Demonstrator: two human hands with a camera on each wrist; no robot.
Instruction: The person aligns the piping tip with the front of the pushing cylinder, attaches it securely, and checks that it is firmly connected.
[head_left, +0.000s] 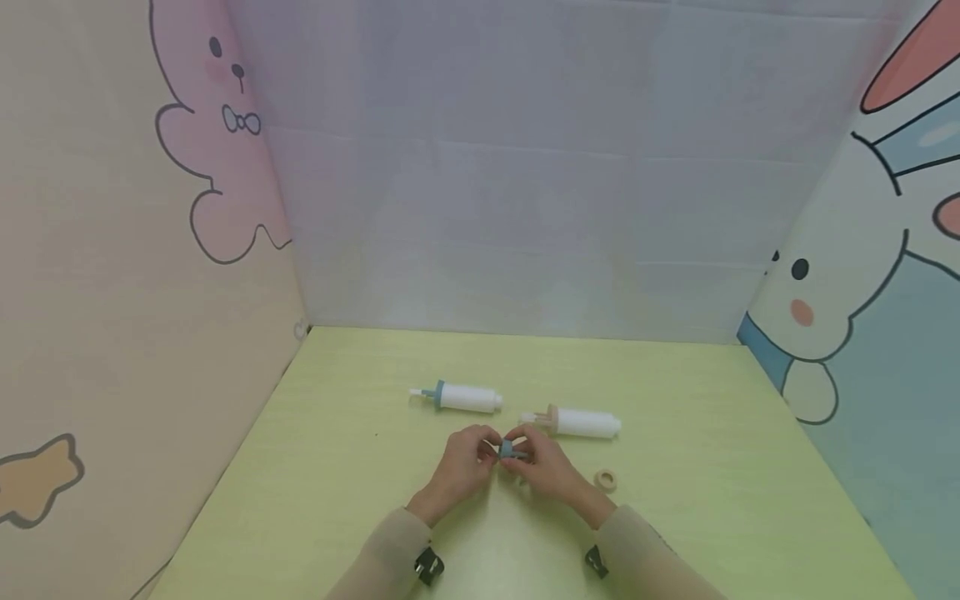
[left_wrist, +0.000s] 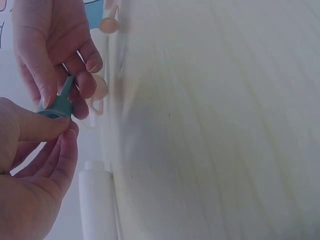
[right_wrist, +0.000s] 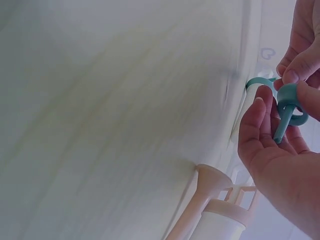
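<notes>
Both hands meet over the table and hold a small teal funnel-shaped piece [left_wrist: 59, 106] with a thin stem. In the right wrist view, a ring also shows beside the stem of this teal piece [right_wrist: 286, 102]. My left hand [head_left: 467, 457] pinches its wide end between thumb and fingers. From the other side my right hand [head_left: 547, 463] grips it, with the stem lying over its fingers in the right wrist view. Just beyond the hands lies a white cylinder with a peach flange and handle [head_left: 587, 422]. A similar white cylinder with a blue-grey flange [head_left: 468, 398] lies farther left.
A small beige round piece with a hollow middle [head_left: 606, 480] sits by the right wrist. The pale yellow-green table [head_left: 360, 500] ends at a plain fabric wall [head_left: 510, 208] behind, and cartoon-printed walls [head_left: 840, 283] stand at both sides.
</notes>
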